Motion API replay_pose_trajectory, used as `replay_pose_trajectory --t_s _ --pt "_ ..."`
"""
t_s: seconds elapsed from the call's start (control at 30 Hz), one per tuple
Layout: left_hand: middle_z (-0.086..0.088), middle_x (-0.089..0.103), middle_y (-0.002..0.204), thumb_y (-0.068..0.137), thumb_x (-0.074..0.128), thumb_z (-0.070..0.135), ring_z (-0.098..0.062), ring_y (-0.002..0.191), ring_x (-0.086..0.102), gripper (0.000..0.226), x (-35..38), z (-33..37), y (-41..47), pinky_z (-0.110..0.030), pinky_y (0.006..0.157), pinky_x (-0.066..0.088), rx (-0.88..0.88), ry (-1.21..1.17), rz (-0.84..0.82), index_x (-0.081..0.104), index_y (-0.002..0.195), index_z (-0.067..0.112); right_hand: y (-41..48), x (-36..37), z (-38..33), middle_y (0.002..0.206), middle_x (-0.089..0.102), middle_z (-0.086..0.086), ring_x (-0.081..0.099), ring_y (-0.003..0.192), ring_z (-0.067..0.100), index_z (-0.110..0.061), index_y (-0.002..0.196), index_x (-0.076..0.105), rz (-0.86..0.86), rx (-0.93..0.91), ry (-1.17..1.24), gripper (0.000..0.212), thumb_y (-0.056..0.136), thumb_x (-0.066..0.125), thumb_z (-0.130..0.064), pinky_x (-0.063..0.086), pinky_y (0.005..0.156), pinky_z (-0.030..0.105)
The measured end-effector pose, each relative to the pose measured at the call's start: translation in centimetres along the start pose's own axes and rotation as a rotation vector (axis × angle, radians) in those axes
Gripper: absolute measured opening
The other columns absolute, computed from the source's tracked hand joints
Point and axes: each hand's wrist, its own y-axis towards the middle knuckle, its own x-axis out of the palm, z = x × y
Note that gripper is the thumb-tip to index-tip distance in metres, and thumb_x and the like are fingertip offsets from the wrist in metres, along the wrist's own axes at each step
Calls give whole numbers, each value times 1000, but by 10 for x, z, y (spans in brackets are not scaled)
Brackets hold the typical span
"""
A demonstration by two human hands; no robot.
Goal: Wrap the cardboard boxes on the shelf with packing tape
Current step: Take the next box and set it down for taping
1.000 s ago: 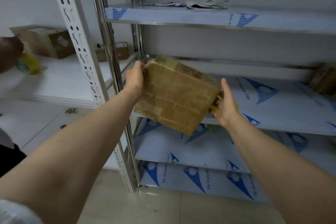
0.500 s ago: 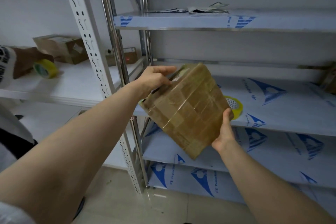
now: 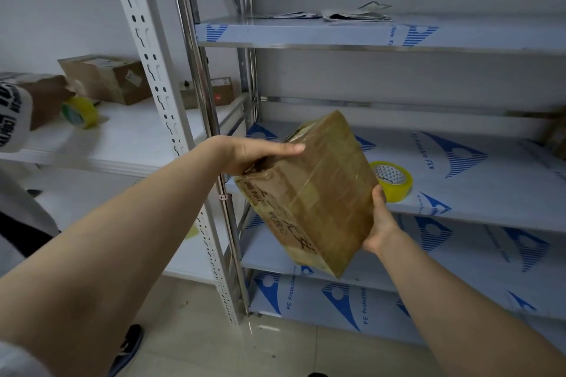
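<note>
I hold the brown cardboard box [image 3: 312, 193], glossy all over with clear packing tape, in the air in front of the steel shelf rack [image 3: 306, 46]. The box is tilted, its upper end away from me and its lower corner pointing down at the floor. Dark handwriting runs along the face nearest me.

My left hand [image 3: 251, 153] lies on the upper left end of the box, fingers straight and flat against it; the thumb is out of sight, so I cannot tell whether it hooks under the torn-looking edge there. My right hand [image 3: 379, 223] cups the lower right side of the box, thumb pressed up along its right edge and the other fingers hidden behind it.

Just right of the box, partly hidden by it, a yellow roll of packing tape [image 3: 395, 182] lies flat on the shelf board covered in blue-printed protective film [image 3: 474, 180]. Above the box, on the next board up, lie some crumpled grey papers [image 3: 355, 14]. Left of the box stand a chrome post [image 3: 196, 70] and a white perforated upright [image 3: 147, 70].

Further left of the box, on a white shelf [image 3: 128, 138], sit a second yellow tape roll [image 3: 80, 112], a large brown carton [image 3: 107, 78] and a small dark carton [image 3: 214, 93]. At the far left edge is another person's white sleeve with black print [image 3: 12, 119]. Below and left of the box, a dark shoe [image 3: 128, 346] rests on the pale tiled floor [image 3: 199, 346].
</note>
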Motion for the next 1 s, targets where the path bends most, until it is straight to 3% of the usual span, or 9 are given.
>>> replay_pose_trajectory --t_s 0.07,0.17,0.33,0.47,0.63,0.77,0.83,0.9,1.0 --pt "-5 67 120 34 86 66 -25 109 64 105 2 -3 -2 -41 101 45 -32 25 -26 57 124 21 -1 4 -7 109 65 16 60 100 33 -13 117 59 -1 31 -27 78 77 43 -79 43 88 57" --pt "-12 64 123 40 85 60 -31 111 62 99 -2 -15 -4 -48 103 43 -58 -93 102 57 124 17 -2 9 -17 109 68 14 63 103 32 -14 115 65 -47 8 -18 73 82 42 -76 46 94 50" --pt "-18 64 111 60 63 67 -39 109 56 80 -11 -36 -8 -54 99 38 -109 -387 272 57 119 13 -7 14 -29 108 67 8 61 100 24 -16 115 64 -32 -158 74 50 94 41 -56 46 90 36" --pt "-19 64 110 69 51 73 -40 107 54 75 -14 -49 -3 -54 97 38 -155 -597 327 62 112 13 -14 25 -30 88 64 1 59 81 16 -16 89 63 -118 -302 23 25 99 44 -29 46 81 32" --pt "-24 64 113 82 27 78 -46 109 53 82 -18 -62 6 -63 99 33 -254 -913 419 65 112 12 -23 43 -35 105 66 1 59 102 19 -25 101 65 -211 -363 -183 25 98 41 -31 45 85 40" --pt "-15 68 69 98 22 53 -31 79 58 58 -18 -64 10 -49 67 41 -248 -1035 634 59 78 13 -26 50 -37 113 67 -1 55 116 19 -23 107 67 -255 -446 -277 28 94 45 -34 37 100 39" --pt "-11 67 59 100 18 50 -27 74 59 59 -19 -66 13 -50 69 43 -210 -1144 664 59 80 12 -31 55 -40 108 69 -2 62 102 12 -18 120 62 -342 -504 -330 32 93 48 -29 44 90 28" --pt "-10 64 67 100 18 50 -25 72 59 56 -24 -69 14 -50 70 44 -172 -1233 713 54 92 9 -34 58 -44 106 70 -4 67 90 7 -22 130 55 -415 -517 -458 42 88 58 -19 50 73 20" --pt "-8 61 82 99 23 53 -25 78 61 51 -27 -70 14 -46 63 49 -177 -1228 703 51 105 11 -32 59 -47 108 68 -7 67 80 -1 -26 136 50 -353 -511 -573 60 83 67 -7 51 59 15"
